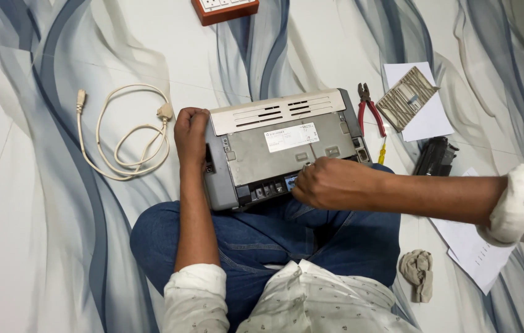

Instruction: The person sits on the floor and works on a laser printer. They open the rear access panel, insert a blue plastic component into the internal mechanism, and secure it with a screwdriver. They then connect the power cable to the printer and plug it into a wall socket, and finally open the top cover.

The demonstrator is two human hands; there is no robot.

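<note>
1. Right hand: curled into a loose fist over the near edge of the printer, knuckles up. Fingertips are tucked under at the dark connector strip; can't tell if they pinch a tool or a part.
2. Left hand: fingers closed around the printer's left side, bracing the grey casing. Forearm runs straight down to the rolled white sleeve.
3. Printer sits on the floor, against the person's crossed legs in blue jeans. Back/underside faces up: cream vented panel at the far edge, bare metal plate with a white label in the middle, grey plastic frame around it.
4. Just right of the printer: red-handled pliers, jaws pointing away. A yellow screwdriver handle lies below them, close to the printer's right corner.
5. Further right: a ribbed beige cover piece lying on a white paper sheet; a black toner cartridge just below it.
6. More white paper under the right forearm; a crumpled grey cloth near the right knee.
7. Left of the printer, well apart: a coiled cream cable with plugs at both ends.
8. Top edge: an orange socket board, partly cut off by the frame.
</note>
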